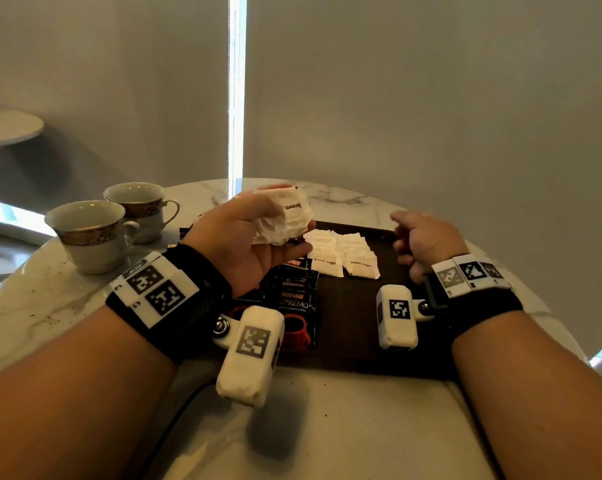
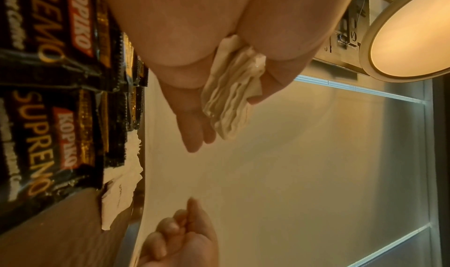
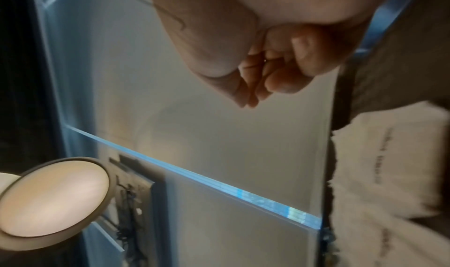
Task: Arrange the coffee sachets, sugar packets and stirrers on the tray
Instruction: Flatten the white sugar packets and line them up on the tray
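below the left wrist, sachets [image 1: 292, 299] are lying on the tray [image 1: 355, 323]; just past them, between both hands, sugar rows [image 1: 341, 251] are lying. left hand [image 1: 237, 237], the nearer one, is gripping a packet stack [image 1: 285, 216] right above them; right hand [image 1: 424, 240] is sitting to the side with fingers curled, seemingly empty.

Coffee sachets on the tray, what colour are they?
The coffee sachets are black with red and gold lettering, clearest in the left wrist view.

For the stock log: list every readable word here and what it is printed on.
"KOPIKO": black coffee sachets.
"SUPREMO": same sachets.
"brown sugar": white sugar packets on the tray.
"brown": upside down, packet stack in left hand.
Small print under SUPREMO: too blurred.
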Action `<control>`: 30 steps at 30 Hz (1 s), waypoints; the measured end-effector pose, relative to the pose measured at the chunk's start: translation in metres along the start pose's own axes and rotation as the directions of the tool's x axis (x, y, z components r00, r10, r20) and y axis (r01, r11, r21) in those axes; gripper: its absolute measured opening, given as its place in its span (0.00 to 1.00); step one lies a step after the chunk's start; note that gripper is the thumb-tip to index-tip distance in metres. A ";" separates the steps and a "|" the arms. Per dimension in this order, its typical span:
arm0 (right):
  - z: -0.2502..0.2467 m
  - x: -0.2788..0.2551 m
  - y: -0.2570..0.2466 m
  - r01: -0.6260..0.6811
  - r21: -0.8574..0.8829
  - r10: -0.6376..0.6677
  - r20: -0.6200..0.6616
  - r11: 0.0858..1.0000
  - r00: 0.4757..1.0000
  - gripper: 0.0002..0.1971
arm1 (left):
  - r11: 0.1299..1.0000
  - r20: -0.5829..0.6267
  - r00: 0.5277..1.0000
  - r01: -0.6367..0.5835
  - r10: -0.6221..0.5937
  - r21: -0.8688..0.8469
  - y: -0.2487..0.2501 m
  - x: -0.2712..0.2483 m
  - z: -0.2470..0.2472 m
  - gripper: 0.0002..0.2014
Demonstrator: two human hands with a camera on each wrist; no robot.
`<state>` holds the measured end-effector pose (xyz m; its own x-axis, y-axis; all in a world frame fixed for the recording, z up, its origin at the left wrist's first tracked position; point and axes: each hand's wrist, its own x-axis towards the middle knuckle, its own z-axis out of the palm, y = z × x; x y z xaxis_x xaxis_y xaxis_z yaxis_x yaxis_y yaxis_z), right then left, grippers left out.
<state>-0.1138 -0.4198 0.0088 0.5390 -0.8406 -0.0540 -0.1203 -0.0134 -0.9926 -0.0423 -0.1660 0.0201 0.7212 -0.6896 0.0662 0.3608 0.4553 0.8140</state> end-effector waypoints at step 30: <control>0.045 -0.088 -0.023 -0.071 0.468 -0.236 0.565 0.881 0.791 0.09 | 0.994 -0.094 0.995 -0.010 0.020 0.106 -0.001 0.003 0.000 0.10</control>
<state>-0.1214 -0.3209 0.0319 0.9256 -0.3555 0.1302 0.2454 0.3015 -0.9213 -0.0409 -0.1687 0.0195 0.7807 -0.6243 0.0282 0.2884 0.3999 0.8700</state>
